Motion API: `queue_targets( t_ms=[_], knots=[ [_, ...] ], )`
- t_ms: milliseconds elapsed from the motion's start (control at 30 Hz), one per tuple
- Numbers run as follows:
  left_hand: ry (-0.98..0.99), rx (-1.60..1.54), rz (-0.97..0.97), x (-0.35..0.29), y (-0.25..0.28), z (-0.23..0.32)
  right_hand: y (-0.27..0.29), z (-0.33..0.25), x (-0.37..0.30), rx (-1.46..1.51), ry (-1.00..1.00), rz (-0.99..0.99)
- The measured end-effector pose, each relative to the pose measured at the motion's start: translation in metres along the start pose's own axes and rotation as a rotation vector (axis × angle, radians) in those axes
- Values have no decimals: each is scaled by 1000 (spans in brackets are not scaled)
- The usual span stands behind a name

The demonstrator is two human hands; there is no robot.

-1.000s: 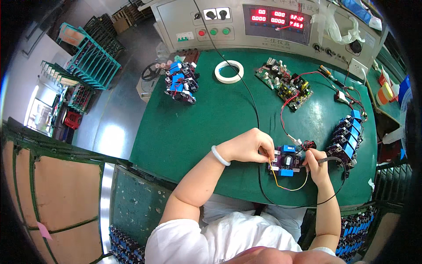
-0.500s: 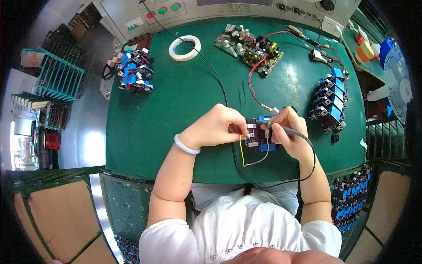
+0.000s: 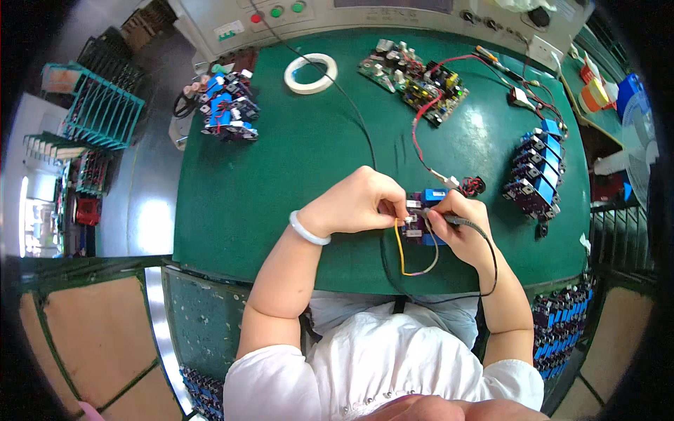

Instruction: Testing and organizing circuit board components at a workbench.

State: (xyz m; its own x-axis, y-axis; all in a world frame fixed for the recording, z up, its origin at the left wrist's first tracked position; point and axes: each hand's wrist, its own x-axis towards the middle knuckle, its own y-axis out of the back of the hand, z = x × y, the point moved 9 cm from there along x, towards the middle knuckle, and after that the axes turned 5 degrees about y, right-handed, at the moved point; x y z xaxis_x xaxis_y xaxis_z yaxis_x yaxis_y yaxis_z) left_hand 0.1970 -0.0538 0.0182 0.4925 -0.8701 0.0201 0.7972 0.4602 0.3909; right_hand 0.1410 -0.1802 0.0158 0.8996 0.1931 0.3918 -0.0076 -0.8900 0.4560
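A small purple circuit board (image 3: 414, 234) with blue blocks (image 3: 434, 196) lies flat on the green bench, between my two hands. My left hand (image 3: 365, 202) is closed in a pinch at the board's left edge, on the end of a yellow lead (image 3: 401, 258) beside a small white connector. This lead loops below the board and turns grey as it rises toward my right hand (image 3: 460, 228). My right fingers grip a grey test probe (image 3: 453, 220) like a pen, its tip over the middle of the board. Fingers partly hide the exact contact points.
A white connector (image 3: 450, 183) on a red cable leads to a larger populated board (image 3: 439, 98). Stacked blue-block boards (image 3: 537, 172) stand at the right, others (image 3: 228, 105) at the far left. A tape roll (image 3: 310, 74) lies near the back; a black cable (image 3: 351, 105) crosses the bench.
The whole view has shifted slightly. My right hand has brought the probe tip left over the board, closer to my left fingertips. A dark coil of red wire behind that hand now shows more.
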Motion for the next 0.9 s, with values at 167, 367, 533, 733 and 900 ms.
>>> queue_targets(
  t_ms=[167,367,533,733,900],
  knots=[
    [-26,29,15,-3,-1,-1,1,-2,-1,-50,-8,29],
    [-7,-15,-6,-3,-7,-4,-1,8,-10,-25,-64,33],
    [-5,-11,-5,-3,-6,-3,4,16,-13,96,-120,43],
    [-1,-18,-3,-1,-3,-4,3,15,-10,96,-90,3],
    [-10,-11,-5,-2,-5,-3,0,6,-6,91,-39,-34]
  ],
)
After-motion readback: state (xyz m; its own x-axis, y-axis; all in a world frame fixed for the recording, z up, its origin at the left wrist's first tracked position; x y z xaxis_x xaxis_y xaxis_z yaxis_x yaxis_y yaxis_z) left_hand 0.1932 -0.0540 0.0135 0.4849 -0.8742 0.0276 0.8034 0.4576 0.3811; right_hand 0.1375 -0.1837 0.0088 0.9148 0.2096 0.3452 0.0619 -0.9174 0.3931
